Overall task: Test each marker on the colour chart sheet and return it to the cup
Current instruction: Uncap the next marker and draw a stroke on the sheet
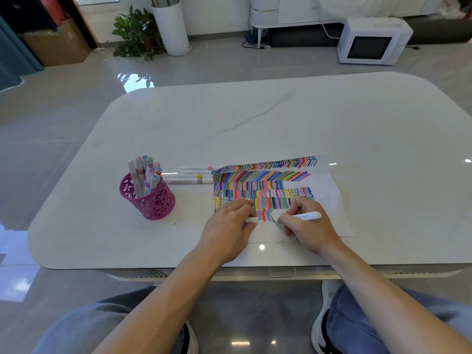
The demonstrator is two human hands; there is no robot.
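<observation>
Marker [304, 216] in right hand [307, 226], fingers [288, 217] clamped round barrel, tip down on colour chart sheet [329, 198] near sheet's near edge, beside last green stroke. Left hand [228, 227] flat on sheet, fingers curled round small white cap [251, 220]. Sheet lies at surface [255, 118] near edge, right of centre, rows of coloured strokes across it. Pink cutout cup [150, 200] toward near left corner, cluster of capped markers [145, 175] upright inside. Loose markers [191, 176] lying flat between cup and sheet
</observation>
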